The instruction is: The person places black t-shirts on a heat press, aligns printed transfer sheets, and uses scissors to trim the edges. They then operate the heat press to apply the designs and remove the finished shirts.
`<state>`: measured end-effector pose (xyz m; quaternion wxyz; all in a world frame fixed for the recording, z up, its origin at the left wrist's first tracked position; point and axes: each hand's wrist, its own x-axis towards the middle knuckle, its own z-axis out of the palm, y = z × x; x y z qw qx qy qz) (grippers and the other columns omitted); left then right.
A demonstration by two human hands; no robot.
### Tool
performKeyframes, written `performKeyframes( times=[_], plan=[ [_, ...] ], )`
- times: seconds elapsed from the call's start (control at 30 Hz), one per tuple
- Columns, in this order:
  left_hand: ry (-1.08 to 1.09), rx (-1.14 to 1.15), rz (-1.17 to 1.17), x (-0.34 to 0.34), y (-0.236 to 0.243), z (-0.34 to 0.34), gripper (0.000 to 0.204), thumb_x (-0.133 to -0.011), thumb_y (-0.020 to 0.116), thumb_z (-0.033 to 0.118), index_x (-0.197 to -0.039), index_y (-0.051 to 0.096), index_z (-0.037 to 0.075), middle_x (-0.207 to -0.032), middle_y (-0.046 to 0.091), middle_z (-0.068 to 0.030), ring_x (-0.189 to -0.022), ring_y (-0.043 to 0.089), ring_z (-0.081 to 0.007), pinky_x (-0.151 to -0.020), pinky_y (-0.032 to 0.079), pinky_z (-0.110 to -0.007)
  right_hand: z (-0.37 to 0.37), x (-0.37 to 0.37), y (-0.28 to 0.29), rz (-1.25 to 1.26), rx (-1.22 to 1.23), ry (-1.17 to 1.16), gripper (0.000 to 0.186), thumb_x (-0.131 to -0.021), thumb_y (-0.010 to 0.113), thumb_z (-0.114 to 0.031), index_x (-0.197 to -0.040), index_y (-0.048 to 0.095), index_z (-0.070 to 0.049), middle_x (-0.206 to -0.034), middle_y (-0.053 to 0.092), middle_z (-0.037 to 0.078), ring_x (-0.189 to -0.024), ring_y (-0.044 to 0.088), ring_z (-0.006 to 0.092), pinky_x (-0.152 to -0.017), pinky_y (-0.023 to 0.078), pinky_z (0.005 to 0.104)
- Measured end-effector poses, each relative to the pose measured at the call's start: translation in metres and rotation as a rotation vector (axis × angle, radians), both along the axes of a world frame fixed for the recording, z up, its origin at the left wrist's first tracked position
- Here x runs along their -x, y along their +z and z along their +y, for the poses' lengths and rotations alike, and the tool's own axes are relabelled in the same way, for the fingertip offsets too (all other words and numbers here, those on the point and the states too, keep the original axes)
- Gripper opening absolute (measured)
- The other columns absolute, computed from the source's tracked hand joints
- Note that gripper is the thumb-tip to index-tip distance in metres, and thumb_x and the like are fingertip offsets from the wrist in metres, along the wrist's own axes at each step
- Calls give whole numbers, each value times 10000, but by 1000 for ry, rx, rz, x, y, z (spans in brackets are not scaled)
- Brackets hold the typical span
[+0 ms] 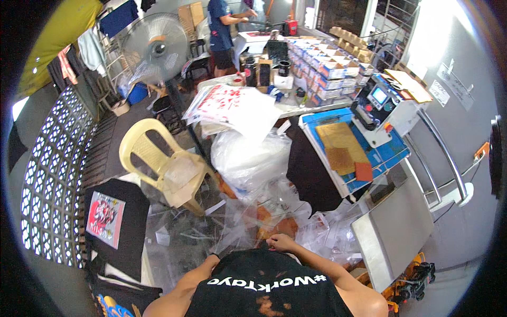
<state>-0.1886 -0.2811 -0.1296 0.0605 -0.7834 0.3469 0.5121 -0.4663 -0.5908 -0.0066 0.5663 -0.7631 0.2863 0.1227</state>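
Note:
A black garment with white lettering and brownish blotches fills the bottom centre between my forearms. My right hand has curled fingers gripping dark cloth at its upper edge. My left hand is at the upper left edge of the same garment, its fingers mostly hidden. Beyond them, crumpled clear plastic covers the floor, with some orange-brown pieces showing. At the left lies a black shirt with a red-and-white printed sheet on it.
A cream plastic chair, standing fan, white bag and paper sheets are ahead. A press machine and angled grey board stand right. Behind are stacked boxes and a person in blue.

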Motion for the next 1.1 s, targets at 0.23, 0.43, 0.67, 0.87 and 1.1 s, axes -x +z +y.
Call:
performKeyframes(
  times=[0.23, 0.43, 0.67, 0.87, 1.1],
  plan=[
    [-303, 330, -31, 5, 101, -193, 439, -937, 602, 438, -1092, 745, 54, -1027, 733, -222, -950, 710, -388, -833, 568, -459, -92, 17, 99, -58, -299, -449, 598, -1014, 532, -543, -839, 709, 1, -743, 683, 95, -660, 644, 203, -650, 506, 351],
    [-328, 666, 732, 90, 242, -308, 506, -1008, 615, 409, -719, 653, -5, -614, 565, -8, -583, 499, -105, -548, 397, -330, -82, 27, 141, 23, 135, -130, 790, -1006, 378, -713, -635, 602, -52, -583, 508, 24, -558, 455, 153, -543, 372, 367],
    [-456, 642, 1119, 111, 278, -357, 418, -938, 655, 259, -619, 529, 21, -562, 434, 32, -542, 414, -96, -511, 333, -339, -94, 28, 197, -138, -95, -488, 684, -1057, 438, -571, -706, 656, -27, -651, 586, 1, -598, 491, 101, -537, 392, 302],
    [-838, 697, 933, 94, 275, -384, 356, -894, 611, 182, -619, 464, 8, -544, 416, -44, -539, 414, -124, -531, 348, -383, -132, 8, 277, -494, 54, -656, 580, -1049, 585, -342, -556, 463, -62, -567, 419, -73, -538, 352, 55, -474, 282, 304],
    [-824, 652, 989, 46, 295, -410, 343, -904, 596, 182, -634, 485, 2, -543, 407, -65, -528, 410, -132, -521, 336, -394, -207, -42, 340, -661, 474, -631, 581, -1042, 602, -265, -561, 368, -38, -537, 305, -42, -517, 288, 62, -456, 222, 330]
  ],
)
